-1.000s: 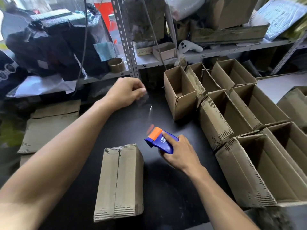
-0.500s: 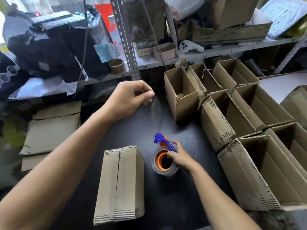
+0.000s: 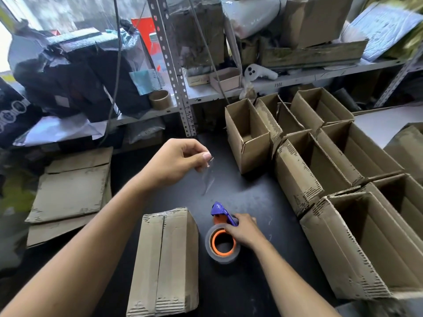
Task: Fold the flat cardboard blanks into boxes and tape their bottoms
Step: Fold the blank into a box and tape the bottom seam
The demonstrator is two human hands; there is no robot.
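The folded brown cardboard box (image 3: 163, 261) lies bottom-up on the black desk (image 3: 251, 197), its flap seam facing upward for taping. The left hand (image 3: 174, 164) is raised beyond the box, fingers (image 3: 202, 156) pinching the free end of a clear tape strip (image 3: 208, 177) (probably to keep it taut and off the desk). The right hand (image 3: 243, 229) rests low beside the box, fingers clenched around the blue-and-orange tape dispenser (image 3: 222, 236), whose roll stands on edge. Finished open cardboard boxes (image 3: 309, 170) are grouped at right.

Cluttered metal shelving (image 3: 174, 65), black tabletop (image 3: 247, 197)
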